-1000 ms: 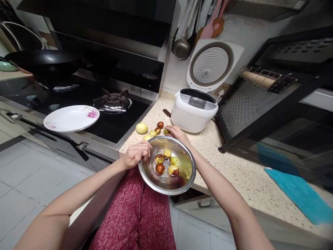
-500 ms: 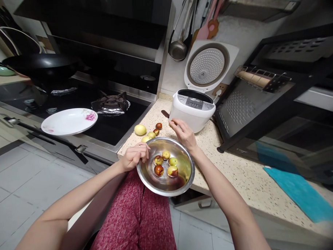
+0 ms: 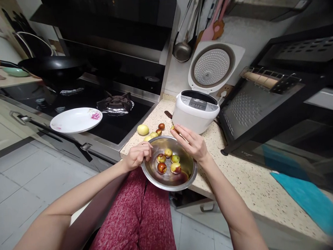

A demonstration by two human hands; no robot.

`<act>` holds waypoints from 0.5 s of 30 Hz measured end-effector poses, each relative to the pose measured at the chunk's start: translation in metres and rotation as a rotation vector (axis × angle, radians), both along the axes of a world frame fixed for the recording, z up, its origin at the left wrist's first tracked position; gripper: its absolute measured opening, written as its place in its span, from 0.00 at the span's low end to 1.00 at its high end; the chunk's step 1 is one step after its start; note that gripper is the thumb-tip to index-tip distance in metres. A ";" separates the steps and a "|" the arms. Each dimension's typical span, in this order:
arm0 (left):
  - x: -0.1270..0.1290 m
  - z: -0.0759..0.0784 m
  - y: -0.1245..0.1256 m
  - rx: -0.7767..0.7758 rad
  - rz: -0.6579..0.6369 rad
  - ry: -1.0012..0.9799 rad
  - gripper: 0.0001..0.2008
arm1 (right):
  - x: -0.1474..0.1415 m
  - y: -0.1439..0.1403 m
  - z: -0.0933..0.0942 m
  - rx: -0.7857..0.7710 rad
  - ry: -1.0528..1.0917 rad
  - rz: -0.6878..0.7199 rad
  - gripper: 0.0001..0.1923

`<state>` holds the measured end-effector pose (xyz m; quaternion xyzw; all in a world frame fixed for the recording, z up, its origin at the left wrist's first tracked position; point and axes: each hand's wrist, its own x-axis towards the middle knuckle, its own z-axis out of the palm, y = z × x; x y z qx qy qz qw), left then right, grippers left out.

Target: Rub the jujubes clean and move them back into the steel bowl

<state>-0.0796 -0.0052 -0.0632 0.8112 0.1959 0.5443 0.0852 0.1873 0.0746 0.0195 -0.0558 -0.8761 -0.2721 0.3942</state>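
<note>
Pinching fruit (image 3: 174, 129) | right hand (image 3: 193, 143) | left hand (image 3: 137, 155) grips bowl (image 3: 168, 177)

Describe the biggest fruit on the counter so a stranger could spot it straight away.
Start at the open white rice cooker on the speckled stone counter. Left of it, towards the stove, loose fruits lie behind the steel bowl. The round pale yellow fruit lies farthest left, larger and plainer than its brown-blotched neighbours.

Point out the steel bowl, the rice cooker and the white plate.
steel bowl (image 3: 168, 181): head view, bare inner wall near the front rim.
rice cooker (image 3: 195, 115): head view, white front of its body.
white plate (image 3: 73, 121): head view, bare middle.
</note>
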 end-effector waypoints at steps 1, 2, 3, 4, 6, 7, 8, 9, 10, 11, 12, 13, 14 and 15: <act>0.001 0.000 0.000 0.005 0.026 0.010 0.28 | 0.000 -0.001 0.000 -0.013 -0.006 0.012 0.32; 0.003 0.000 0.001 0.009 0.060 0.027 0.27 | -0.001 -0.002 0.000 -0.041 -0.015 0.018 0.32; 0.004 0.001 0.001 0.013 0.099 0.048 0.27 | 0.000 -0.003 0.000 -0.085 -0.026 0.015 0.32; 0.006 0.002 0.002 0.017 0.137 0.071 0.27 | 0.000 -0.003 -0.001 -0.139 -0.038 0.007 0.32; 0.008 0.004 0.003 0.026 0.201 0.114 0.25 | 0.000 -0.003 -0.003 -0.264 -0.063 -0.005 0.30; 0.009 0.005 0.003 0.031 0.218 0.134 0.25 | 0.000 -0.002 -0.004 -0.325 -0.074 -0.006 0.29; 0.009 0.005 0.003 0.037 0.222 0.154 0.24 | 0.000 -0.002 -0.005 -0.378 -0.084 0.000 0.28; 0.009 0.006 0.002 0.046 0.220 0.175 0.24 | -0.001 -0.002 -0.005 -0.420 -0.095 0.013 0.27; 0.008 0.006 0.002 0.063 0.214 0.195 0.23 | -0.002 -0.002 -0.006 -0.452 -0.109 0.027 0.26; 0.006 0.007 0.002 0.090 0.205 0.214 0.22 | -0.003 -0.002 -0.006 -0.473 -0.125 0.039 0.25; 0.005 0.006 0.001 0.126 0.196 0.230 0.21 | -0.005 -0.002 -0.006 -0.481 -0.142 0.046 0.24; 0.003 0.006 0.001 0.166 0.191 0.240 0.19 | -0.006 -0.003 -0.006 -0.483 -0.159 0.048 0.23; 0.001 0.005 0.000 0.202 0.187 0.243 0.17 | -0.008 -0.004 -0.006 -0.481 -0.173 0.044 0.21; -0.001 0.005 0.000 0.227 0.183 0.241 0.15 | -0.009 -0.004 -0.006 -0.481 -0.182 0.035 0.20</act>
